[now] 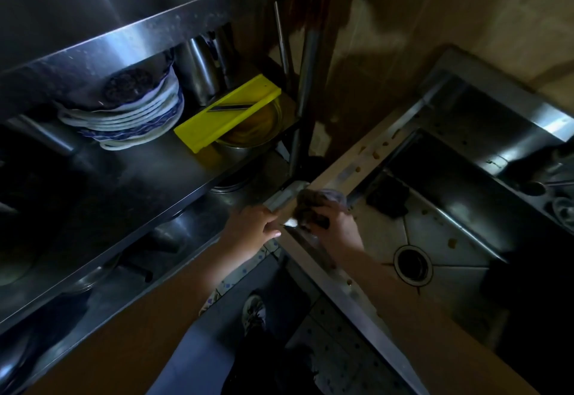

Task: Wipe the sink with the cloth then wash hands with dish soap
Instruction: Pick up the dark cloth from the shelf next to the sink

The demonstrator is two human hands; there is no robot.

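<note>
Steel sink [348, 171] corner, right hand [339, 233] gripping cloth [321, 205], left hand [252, 227] perhaps touching

Own body only; reference: the sink [338, 282].

Left grip [251, 227], at the sink's near-left corner: bare, thumbnail short with a pale sheen. Right grip [338, 230], just over the sink's front rim: bare, knuckles in shadow. Both my forearms are bare as far as the frame shows; where a sleeve starts I cannot tell.

Left of the sink's front, lower down: hem of a light garment [217, 289] printed with small blue-purple dots or flowers. Below that, a blue-grey trouser leg [192, 360]. Near the sink's base: one pale lace-up shoe [253, 312], too dim for more detail.
</note>
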